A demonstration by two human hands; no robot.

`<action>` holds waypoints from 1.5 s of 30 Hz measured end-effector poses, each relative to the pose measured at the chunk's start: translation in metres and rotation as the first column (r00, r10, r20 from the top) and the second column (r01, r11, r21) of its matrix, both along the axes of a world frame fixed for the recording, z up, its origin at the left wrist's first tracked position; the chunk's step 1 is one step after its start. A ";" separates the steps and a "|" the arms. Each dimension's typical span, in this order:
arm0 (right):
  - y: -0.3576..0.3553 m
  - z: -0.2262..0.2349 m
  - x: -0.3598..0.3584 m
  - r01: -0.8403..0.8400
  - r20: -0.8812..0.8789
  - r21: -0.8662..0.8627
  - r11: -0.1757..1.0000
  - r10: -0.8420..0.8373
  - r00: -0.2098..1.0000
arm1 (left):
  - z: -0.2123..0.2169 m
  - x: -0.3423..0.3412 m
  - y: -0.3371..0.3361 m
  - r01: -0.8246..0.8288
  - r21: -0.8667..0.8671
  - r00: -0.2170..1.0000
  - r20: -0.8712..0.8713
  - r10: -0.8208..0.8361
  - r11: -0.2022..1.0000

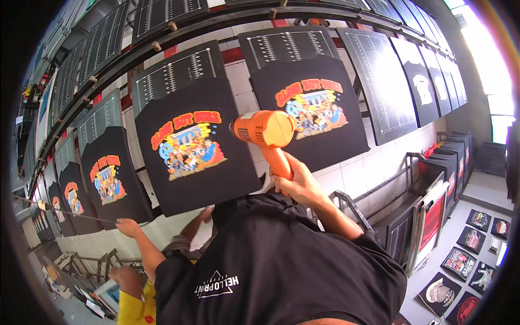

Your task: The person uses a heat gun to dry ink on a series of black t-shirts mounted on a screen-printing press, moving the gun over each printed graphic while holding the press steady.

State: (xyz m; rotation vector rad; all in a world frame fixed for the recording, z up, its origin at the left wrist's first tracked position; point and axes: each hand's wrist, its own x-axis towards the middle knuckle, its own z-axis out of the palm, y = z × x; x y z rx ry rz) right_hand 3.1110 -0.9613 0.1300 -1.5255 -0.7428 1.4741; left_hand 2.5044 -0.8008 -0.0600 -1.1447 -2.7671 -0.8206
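My right hand grips the handle of an orange heat gun, held above the boards with its nozzle toward the left. Beneath and left of it, a black T-shirt with a colourful cartoon print lies stretched on a dark board. A second black T-shirt with the same print lies to the right, partly behind the heat gun. Off to the left, my left hand is closed around a thin dark cord that runs away leftward. Near that hand lies another printed black T-shirt.
More shirt-covered boards curve away left, and a bare board stands right of centre. A dark rail runs behind. Framed screens stand in a rack at right. A person in yellow is close at lower left.
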 end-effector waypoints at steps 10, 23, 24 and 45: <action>-0.057 0.018 0.149 0.003 0.064 0.105 0.994 -0.010 0.998 | 0.138 0.140 -0.075 0.358 0.037 0.799 0.505 -0.326 0.933; 0.015 0.057 0.218 -0.271 0.248 0.038 0.962 0.253 0.935 | 0.245 0.468 -0.180 0.888 0.104 0.268 0.675 -0.687 0.449; 0.023 0.060 0.221 -0.286 0.248 0.052 0.957 0.265 0.932 | 0.236 0.481 -0.185 0.918 0.075 0.259 0.627 -0.735 0.389; 0.106 0.018 0.213 -0.484 0.330 -0.104 0.869 0.489 0.807 | 0.022 0.422 -0.142 0.163 0.150 0.632 0.743 -0.220 0.975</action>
